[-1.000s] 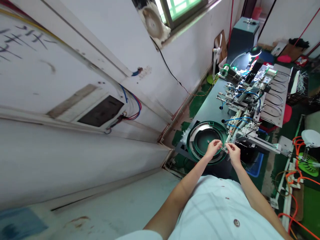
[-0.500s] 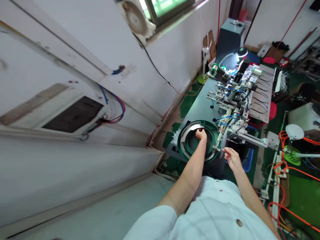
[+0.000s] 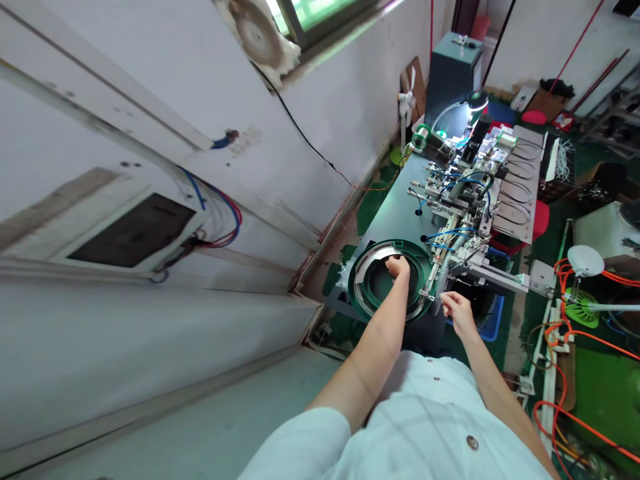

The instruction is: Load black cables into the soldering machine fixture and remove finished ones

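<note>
My left hand (image 3: 399, 268) reaches over the round green feeder bowl (image 3: 355, 291), its fingers curled closed near the inner far side. Something dark shows at the fingertips, too small to name. Just right of the bowl, my right hand (image 3: 457, 313) is held in a pinch by the end of a metal feed track (image 3: 427, 293). What its fingertips hold, if anything, cannot be made out. Beyond the bowl, an assembly machine (image 3: 465, 193) with metal slides, blue tubes and a wire spool stands on the grey bench (image 3: 387, 217).
A lit lamp (image 3: 477, 100) hangs over the machine's far end. Black cable loops lie on a pale panel (image 3: 520, 183) to the right. A blue bin (image 3: 493, 320) sits below my right hand. Orange hoses (image 3: 565, 380) run along the right; a white wall (image 3: 345, 120) borders the left.
The view has shifted slightly, moving the scene a little left. Both hands stay at about the same places by the bowl, with the left fingers still curled and the right still pinched.
</note>
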{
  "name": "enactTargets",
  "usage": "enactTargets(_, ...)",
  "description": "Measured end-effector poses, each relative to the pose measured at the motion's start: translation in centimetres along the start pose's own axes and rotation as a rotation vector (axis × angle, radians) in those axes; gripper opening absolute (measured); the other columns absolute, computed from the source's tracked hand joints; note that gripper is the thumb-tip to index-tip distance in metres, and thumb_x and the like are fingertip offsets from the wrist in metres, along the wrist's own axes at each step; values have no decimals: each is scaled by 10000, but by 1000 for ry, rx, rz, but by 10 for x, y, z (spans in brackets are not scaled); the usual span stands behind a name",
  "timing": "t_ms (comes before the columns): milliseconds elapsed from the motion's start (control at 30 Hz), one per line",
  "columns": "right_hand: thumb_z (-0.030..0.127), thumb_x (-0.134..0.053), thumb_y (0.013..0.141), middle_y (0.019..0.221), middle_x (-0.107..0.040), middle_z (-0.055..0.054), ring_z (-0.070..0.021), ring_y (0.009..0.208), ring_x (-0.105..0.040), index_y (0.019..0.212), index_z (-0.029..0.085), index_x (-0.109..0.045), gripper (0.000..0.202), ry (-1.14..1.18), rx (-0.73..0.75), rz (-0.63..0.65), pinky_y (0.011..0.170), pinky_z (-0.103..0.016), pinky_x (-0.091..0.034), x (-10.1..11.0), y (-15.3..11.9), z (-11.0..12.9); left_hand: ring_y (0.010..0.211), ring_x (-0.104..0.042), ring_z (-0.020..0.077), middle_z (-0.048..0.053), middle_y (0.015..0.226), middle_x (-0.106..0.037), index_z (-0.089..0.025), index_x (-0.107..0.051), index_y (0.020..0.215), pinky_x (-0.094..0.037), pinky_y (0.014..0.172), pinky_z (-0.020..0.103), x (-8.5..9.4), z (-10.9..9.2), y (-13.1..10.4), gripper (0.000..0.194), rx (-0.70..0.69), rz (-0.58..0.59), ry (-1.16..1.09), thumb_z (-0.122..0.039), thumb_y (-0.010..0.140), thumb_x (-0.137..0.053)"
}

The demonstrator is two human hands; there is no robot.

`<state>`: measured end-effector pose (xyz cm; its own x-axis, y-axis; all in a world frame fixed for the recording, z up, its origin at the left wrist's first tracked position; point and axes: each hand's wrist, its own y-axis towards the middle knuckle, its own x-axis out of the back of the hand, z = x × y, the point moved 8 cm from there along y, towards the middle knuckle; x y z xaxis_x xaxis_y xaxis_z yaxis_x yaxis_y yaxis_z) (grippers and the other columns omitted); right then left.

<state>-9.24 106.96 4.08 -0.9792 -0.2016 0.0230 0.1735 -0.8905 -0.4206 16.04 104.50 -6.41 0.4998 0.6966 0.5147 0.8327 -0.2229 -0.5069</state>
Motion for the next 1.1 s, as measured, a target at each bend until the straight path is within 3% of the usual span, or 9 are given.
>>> enactTargets(267, 481, -615, 633, 530, -578, -6, -129, 508, -461, 598, 169, -645, 315, -397, 228, -35, 535, -251, -375, -9, 35, -5, 1000, -579, 204, 94, 1144, -569, -151, -556, 1140, -506, 836, 381, 6, -4, -3, 317, 28, 6, -26, -325, 875, -569)
enactTargets(633, 496, -543, 718, 559, -620, -30, -136, 496, -503, 657, 150, -671, 374, -532, 302, -79, 525, -247, -390, -1, 28, -22, 1023, -568, 209, 93, 1178, -555, -158, -546, 1157, -497, 859, 409, 4, -4, -9, 319, -56, 90, -35, -326, 885, -550)
enactTargets(767, 513, -523, 739, 580, -645, -39, -146, 507, -534, 681, 151, -684, 401, -566, 323, -65, 524, -249, -411, 3, 30, -25, 1002, -577, 199, 85, 1145, -575, -150, -569, 1114, -501, 855, 406, 15, 1, -16, 282, -110, 214, -101, -316, 886, -550)
enactTargets(900, 513, -487, 772, 603, -661, -43, -149, 513, -557, 717, 148, -692, 423, -648, 331, -23, 525, -248, -431, 0, 38, -29, 920, -624, 168, 77, 1002, -651, -116, -606, 945, -520, 821, 353, 33, 16, -36, 152, -125, 396, -209, -243, 864, -582)
enactTargets(1100, 327, -463, 823, 723, -656, -59, -153, 658, -588, 730, 155, -682, 293, -913, 374, 28, 637, -240, -430, -24, 59, -30, 794, -690, 154, 115, 887, -718, -126, -579, 854, -544, 718, 264, 68, 34, -79, 108, -74, 624, -380, -214, 809, -622)
